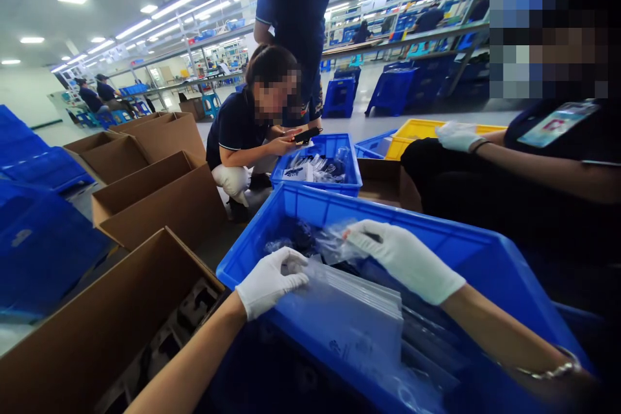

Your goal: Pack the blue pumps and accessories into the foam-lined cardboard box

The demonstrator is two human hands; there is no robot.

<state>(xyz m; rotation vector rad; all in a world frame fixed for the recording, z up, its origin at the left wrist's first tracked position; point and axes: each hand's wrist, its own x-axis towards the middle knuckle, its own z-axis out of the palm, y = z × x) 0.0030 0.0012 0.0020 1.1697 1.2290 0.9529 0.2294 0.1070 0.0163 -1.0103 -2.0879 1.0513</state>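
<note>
Both my hands wear white gloves and reach into a large blue plastic bin [490,259] in front of me. My left hand [270,281] pinches the near left corner of a stack of clear plastic bags [354,314] lying in the bin. My right hand [402,259] rests farther in, fingers closed on a crumpled clear bag [334,242] that lies over dark parts. More bagged dark parts fill the bin's far end.
An open cardboard box [97,323] with dark moulded parts stands at my left, more cardboard boxes [160,197] behind it. A crouching person holds a phone over a second blue bin [317,168]. Another gloved person sits at right by a yellow bin [417,132]. Someone stands behind.
</note>
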